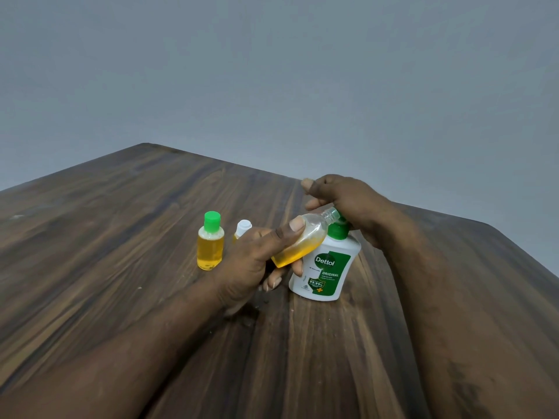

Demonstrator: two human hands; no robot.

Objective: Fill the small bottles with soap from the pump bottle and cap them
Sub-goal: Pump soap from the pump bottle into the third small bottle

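Tipping the open small bottle (305,240) mouth-first toward the nozzle, the left grip (254,261) was pinching it by the body, thumb across the top and fingers curled beneath. Yellow soap pooled in its lower end, well short of full. The right grip (351,201) lay over the green pump head (338,229) of the Dettol pump bottle (328,267), which stood on the wooden surface (121,267). Thumb and forefinger stuck out loosely, but whether the hidden fingers pressed flat or curled round the head, I could not tell. Off to the left a green-capped small bottle (210,243) stood full and upright, and just behind the left knuckles a white-capped one (243,226) peeked out, mostly hidden.

Now the danger — that neck was narrow and held at a slant right against the spout. A hard plunge could have shot soap past the mouth and down the Dettol label, and a slick bottle would slip in that pinch. Tilted further, the pooled soap would have run for the opening — and the pump bottle, pushed off-centre, might have tipped.
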